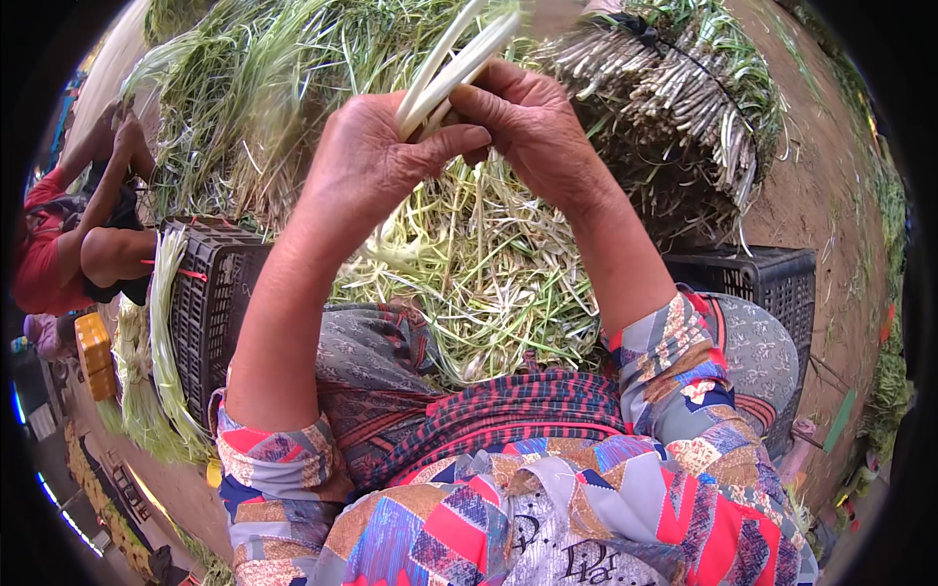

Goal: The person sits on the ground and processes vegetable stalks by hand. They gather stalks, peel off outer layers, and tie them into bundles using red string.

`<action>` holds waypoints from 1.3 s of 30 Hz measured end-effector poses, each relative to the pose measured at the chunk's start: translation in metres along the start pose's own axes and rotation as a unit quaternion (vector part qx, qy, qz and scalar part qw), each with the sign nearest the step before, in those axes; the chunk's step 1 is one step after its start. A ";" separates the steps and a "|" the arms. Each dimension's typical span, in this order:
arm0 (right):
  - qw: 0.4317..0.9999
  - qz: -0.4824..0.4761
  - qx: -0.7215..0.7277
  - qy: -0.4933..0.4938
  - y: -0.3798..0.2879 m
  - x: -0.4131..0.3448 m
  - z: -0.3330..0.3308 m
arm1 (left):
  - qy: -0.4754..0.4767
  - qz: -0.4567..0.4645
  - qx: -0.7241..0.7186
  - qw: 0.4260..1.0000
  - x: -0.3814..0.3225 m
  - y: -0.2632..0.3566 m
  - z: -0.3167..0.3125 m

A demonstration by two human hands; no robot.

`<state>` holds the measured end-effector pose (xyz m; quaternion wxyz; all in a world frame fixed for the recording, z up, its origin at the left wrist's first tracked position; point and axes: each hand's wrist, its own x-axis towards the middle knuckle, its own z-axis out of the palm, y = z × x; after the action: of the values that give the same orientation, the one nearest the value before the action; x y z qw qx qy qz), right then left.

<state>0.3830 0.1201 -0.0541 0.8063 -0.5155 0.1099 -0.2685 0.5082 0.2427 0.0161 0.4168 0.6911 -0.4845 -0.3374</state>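
At the top middle, several pale stalks (pixel 458 73), perhaps green onion or garlic, are held between both hands. My left hand (pixel 392 143) is wrapped round their lower part, its thumb pointing right. My right hand (pixel 506 121) pinches at the same stalks from the right, thumb and fingers together. Their upper ends are blurred and run out past the top edge. Below the hands, a heap of loose peeled leaves and stalks (pixel 506 271) lies before my lap. Behind the hands stands a large pile of long green leaves (pixel 242 88).
A tied bundle of whitish stalks (pixel 667 95) lies at upper right. Black plastic crates stand at left (pixel 212 315) and right (pixel 784 271). Pale stalks (pixel 165 315) lean on the left crate beside a yellow container (pixel 94 355). Another person in red (pixel 55 256) sits at far left, handling leaves.
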 end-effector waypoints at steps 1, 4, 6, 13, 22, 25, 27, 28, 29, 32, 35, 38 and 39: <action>0.996 0.006 0.090 -0.028 0.013 0.002 -0.002 | 0.037 -0.018 0.037 0.998 -0.003 0.001 -0.001; 0.961 0.222 -0.065 0.153 0.060 0.011 -0.028 | 0.126 -0.078 0.082 0.986 -0.001 0.000 -0.011; 0.884 0.397 -0.152 0.193 0.106 0.003 -0.044 | 0.172 -0.043 0.158 0.971 0.000 -0.004 -0.022; 0.914 0.361 -0.056 0.178 0.199 -0.024 -0.072 | 0.231 0.045 0.255 0.938 0.004 -0.014 -0.029; 0.911 0.162 -0.069 0.373 0.076 -0.023 -0.089 | 0.217 0.011 0.049 0.975 0.005 -0.001 -0.017; 0.908 0.101 -0.207 0.350 0.016 -0.020 -0.066 | 0.253 0.032 0.091 0.963 0.005 0.002 -0.018; 0.889 0.022 -0.323 0.323 -0.029 -0.020 -0.044 | 0.274 0.047 0.100 0.955 0.004 0.003 -0.020; 0.892 -0.048 -0.319 0.315 -0.050 -0.022 -0.032 | 0.280 0.025 0.125 0.952 0.003 0.004 -0.021; 0.908 -0.125 -0.288 0.278 -0.068 -0.027 -0.023 | 0.287 0.032 0.135 0.948 0.003 0.004 -0.022; 0.870 -0.264 -0.321 0.265 -0.087 -0.035 -0.002 | 0.309 0.059 0.147 0.938 0.001 0.006 -0.025; 0.907 -0.129 -0.316 0.246 -0.066 -0.036 0.000 | 0.294 0.057 0.109 0.948 0.000 0.005 -0.025; 0.938 -0.037 -0.253 0.232 -0.038 -0.037 -0.010 | 0.294 0.091 0.128 0.943 0.001 0.000 -0.022; 0.935 -0.027 -0.273 0.222 -0.031 -0.037 -0.013 | 0.292 0.118 0.148 0.938 0.001 -0.002 -0.021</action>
<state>0.3364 0.1201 -0.0359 0.5816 -0.6460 0.3417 -0.3573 0.5277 0.2474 0.0233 0.4698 0.7511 -0.4638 0.0057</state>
